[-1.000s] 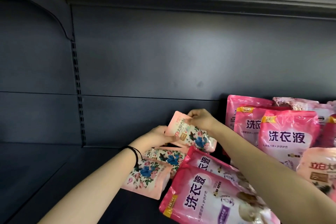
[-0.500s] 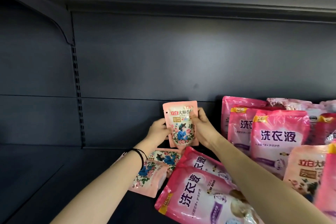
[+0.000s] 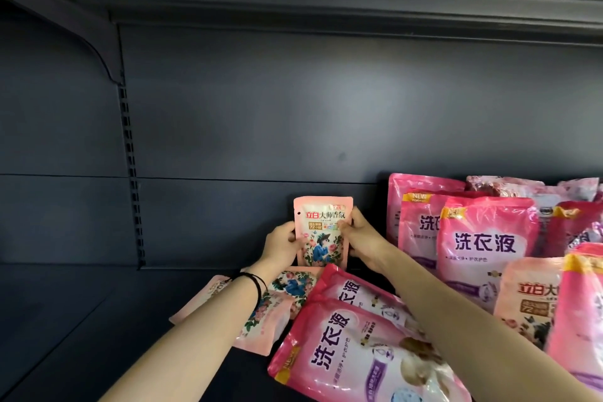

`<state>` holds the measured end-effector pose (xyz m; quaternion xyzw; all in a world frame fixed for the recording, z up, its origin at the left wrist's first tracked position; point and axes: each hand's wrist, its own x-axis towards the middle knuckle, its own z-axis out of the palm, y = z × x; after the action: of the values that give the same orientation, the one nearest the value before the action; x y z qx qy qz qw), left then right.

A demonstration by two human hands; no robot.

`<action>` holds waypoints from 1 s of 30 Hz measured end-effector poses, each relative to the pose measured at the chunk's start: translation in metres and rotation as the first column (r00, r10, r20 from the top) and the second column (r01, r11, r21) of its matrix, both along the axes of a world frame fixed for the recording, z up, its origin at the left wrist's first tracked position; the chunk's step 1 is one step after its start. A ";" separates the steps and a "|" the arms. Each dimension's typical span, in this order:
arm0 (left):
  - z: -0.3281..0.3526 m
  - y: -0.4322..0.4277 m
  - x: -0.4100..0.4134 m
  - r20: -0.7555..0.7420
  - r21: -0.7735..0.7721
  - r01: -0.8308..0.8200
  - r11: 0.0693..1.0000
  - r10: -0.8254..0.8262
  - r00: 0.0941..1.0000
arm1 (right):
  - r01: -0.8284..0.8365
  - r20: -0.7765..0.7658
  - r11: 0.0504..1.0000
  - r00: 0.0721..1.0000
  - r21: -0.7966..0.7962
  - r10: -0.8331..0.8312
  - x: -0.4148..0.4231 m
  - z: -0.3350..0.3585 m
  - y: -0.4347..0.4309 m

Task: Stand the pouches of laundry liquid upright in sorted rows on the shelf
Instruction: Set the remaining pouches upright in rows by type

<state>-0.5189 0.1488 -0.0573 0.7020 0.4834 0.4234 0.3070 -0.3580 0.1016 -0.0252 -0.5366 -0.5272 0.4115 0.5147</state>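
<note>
Pouch (image 3: 322,232) unchanged, upright near back wall; left hand (image 3: 281,246) and right hand (image 3: 360,240) still pinch its sides.

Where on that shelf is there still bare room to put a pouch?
The shelf floor is bare from the slotted upright to the flat floral pouches. Right of the held pouch, pink pouches crowd the shelf.

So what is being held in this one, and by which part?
The small floral pouch, upright, between both hands: the left hand grips its left edge, the right hand its right edge, about mid-height.
</note>
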 end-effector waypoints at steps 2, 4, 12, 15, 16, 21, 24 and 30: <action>-0.001 -0.001 -0.001 -0.012 -0.006 0.015 1.000 -0.015 1.000 | 0.002 -0.018 0.997 1.000 -0.083 -0.003 0.002 -0.002 -0.002; 0.003 -0.004 -0.001 -0.039 0.004 0.023 1.000 -0.022 0.999 | -0.007 -0.036 0.992 0.999 -0.129 0.003 0.002 0.001 -0.004; 0.009 -0.016 -0.012 -0.181 -0.016 0.041 0.999 -0.043 0.982 | 0.008 0.080 0.979 0.997 -0.206 0.009 0.000 0.006 -0.012; 0.015 -0.021 -0.020 -0.291 -0.010 0.023 1.000 -0.025 0.956 | 0.056 0.323 0.958 0.946 -0.283 0.040 0.003 0.007 -0.019; 0.017 -0.023 -0.024 -0.321 -0.003 0.016 1.000 -0.016 0.947 | 0.069 0.402 0.948 0.913 -0.310 0.065 0.003 0.008 -0.022; 0.027 -0.038 -0.044 -0.435 0.052 0.026 0.998 0.000 0.900 | 0.140 0.680 0.927 0.719 -0.347 0.146 0.003 0.015 -0.039; 0.033 -0.059 -0.049 -0.575 0.027 0.104 0.994 -0.070 0.815 | 0.154 0.817 0.934 0.545 -0.322 0.191 0.000 0.021 -0.053; 0.052 -0.104 -0.052 -0.860 0.036 0.224 0.974 -0.084 0.503 | 0.121 0.909 0.934 0.300 -0.336 0.288 -0.005 0.035 -0.077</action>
<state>-0.5710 0.0445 -0.0055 0.8792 0.4754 0.0285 0.0157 -0.3625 0.0247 0.0094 -0.7262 -0.6755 0.1265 -0.0203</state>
